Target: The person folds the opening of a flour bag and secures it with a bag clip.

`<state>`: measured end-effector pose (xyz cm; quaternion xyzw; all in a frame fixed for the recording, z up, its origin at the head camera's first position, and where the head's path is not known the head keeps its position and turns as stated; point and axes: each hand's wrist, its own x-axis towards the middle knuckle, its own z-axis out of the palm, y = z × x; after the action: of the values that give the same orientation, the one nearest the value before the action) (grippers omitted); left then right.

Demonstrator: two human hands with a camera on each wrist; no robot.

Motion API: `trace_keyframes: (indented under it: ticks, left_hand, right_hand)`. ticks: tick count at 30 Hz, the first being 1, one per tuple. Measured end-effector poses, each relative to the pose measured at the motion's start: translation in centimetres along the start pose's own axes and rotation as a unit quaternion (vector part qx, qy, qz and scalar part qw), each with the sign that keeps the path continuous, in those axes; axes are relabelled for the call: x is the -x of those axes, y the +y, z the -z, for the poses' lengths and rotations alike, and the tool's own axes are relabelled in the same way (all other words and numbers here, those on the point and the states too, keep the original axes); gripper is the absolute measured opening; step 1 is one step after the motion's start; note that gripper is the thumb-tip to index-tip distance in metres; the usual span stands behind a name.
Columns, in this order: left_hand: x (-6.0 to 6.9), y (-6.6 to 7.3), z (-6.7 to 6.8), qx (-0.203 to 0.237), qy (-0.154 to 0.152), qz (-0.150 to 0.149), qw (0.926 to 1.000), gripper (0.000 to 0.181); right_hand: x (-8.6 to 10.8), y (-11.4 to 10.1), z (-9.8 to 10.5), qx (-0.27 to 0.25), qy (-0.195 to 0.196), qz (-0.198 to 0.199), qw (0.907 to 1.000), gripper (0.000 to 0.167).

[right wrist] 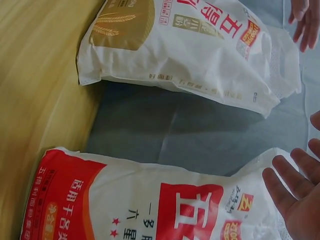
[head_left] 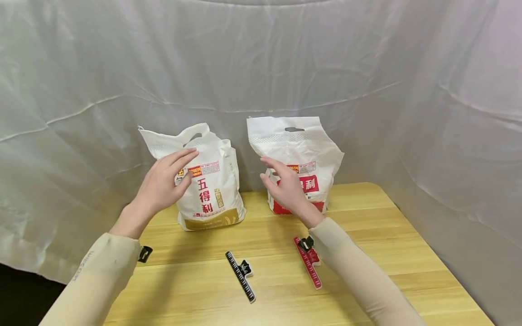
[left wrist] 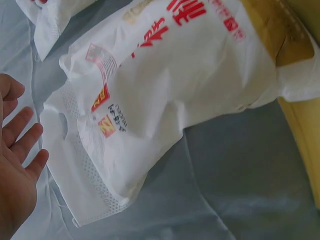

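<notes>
Two white printed bags with cut-out handles stand upright at the back of the table. My left hand (head_left: 165, 181), fingers extended, is in front of the gold-bottomed bag (head_left: 220, 181); the left wrist view shows a gap between the fingers and that bag (left wrist: 165, 90). In front of the red-printed bag (head_left: 302, 145) is my right hand (head_left: 285, 185), its fingers spread and holding nothing. The right wrist view has those fingers (right wrist: 295, 180) by the top of the red-printed bag (right wrist: 130, 195); whether they touch it I cannot tell.
On the wooden table (head_left: 195, 280) lie a black clip (head_left: 240, 276) with a piano-key pattern and a similar red clip (head_left: 307, 262), partly behind the right wrist's camera. A grey cloth curtain (head_left: 261, 59) hangs behind and around the table.
</notes>
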<state>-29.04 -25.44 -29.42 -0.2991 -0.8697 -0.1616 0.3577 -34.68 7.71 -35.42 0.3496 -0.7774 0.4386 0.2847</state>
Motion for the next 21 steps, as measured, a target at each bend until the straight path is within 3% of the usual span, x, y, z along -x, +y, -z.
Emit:
trace_keyframes:
  ticks: [7,12,16,21]
  left_hand:
    - [-2.1,-1.1,0.2,-0.03,-0.073,0.003,0.9969,0.059]
    - [-3.4,-1.8,-0.2,-0.062,-0.11,-0.034,0.9914,0.058]
    - [-4.2,-2.2,-0.5,-0.099,-0.116,-0.063,0.9862,0.06]
    - [-5.8,-2.7,-0.4,-0.13,-0.112,-0.075,0.9823,0.061]
  right_hand:
    - [-1.2,-0.2,-0.8,-0.027,-0.009,-0.039,0.9988,0.043]
    - [-2.0,-0.3,-1.6,-0.04,-0.018,-0.05,0.9978,0.044]
    - [-2.5,-0.2,-2.4,-0.043,-0.03,-0.053,0.9972,0.045]
    - [-3.2,-0.1,-3.6,-0.045,-0.042,-0.06,0.9963,0.048]
